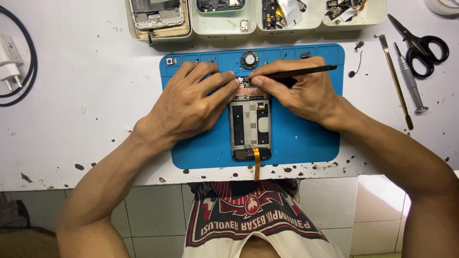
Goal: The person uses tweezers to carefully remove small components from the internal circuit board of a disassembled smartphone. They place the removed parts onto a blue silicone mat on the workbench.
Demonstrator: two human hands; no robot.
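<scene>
Forearms of the person reach up from the lower corners and meet over an opened phone chassis [250, 125], which lies lengthwise at the middle of a blue work mat [296, 138] on a white, chipped bench [81, 129]. Left hand [189, 102]: palm down, fingertips pressed on the upper edge of the chassis, closed around nothing. Right hand [301, 91]: fingers pinched shut on a slim black spudger [301, 72], whose shaft runs out to the right while the working end meets the top of the chassis beside the left fingertips. An orange flex ribbon [256, 165] trails from the chassis's lower end over the mat's near edge. A round speaker part [249, 59] sits in a mat recess just above the hands. White parts trays [224, 24] line the far edge of the bench. To the right lie a metal pry tool [397, 86], a small screwdriver [410, 83] and black scissors [420, 45]; at far left, a white charger [9, 62] with a black cable.
</scene>
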